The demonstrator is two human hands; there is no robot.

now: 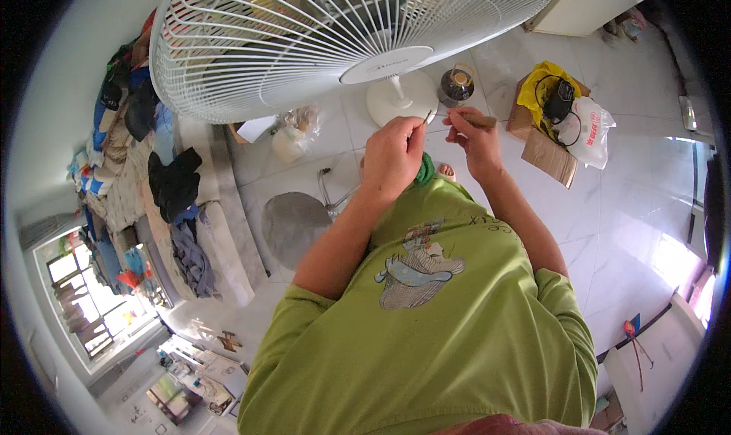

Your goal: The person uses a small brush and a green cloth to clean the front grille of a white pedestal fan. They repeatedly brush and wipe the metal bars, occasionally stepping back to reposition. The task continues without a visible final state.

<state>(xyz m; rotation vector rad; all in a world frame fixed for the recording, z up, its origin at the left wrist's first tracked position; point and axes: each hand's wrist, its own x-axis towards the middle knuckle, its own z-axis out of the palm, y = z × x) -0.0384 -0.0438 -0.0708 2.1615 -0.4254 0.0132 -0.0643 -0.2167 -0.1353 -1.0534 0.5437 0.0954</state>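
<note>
My left hand pinches a thin dark stick-like piece, whose tip points up past the fingers. A short gap away, my right hand holds a small brown piece; its material is unclear. Both hands are raised in front of the body, just below a white Midea pedestal fan. The fan's round base shows on the floor behind the hands. Beside the left wrist is a bunched green thing, partly hidden by the hand and the green shirt.
A dark jug with a yellowish handle stands near the fan base. Right of it sits a cardboard box with yellow and white plastic bags. At left are a grey round stool and a couch piled with clothes.
</note>
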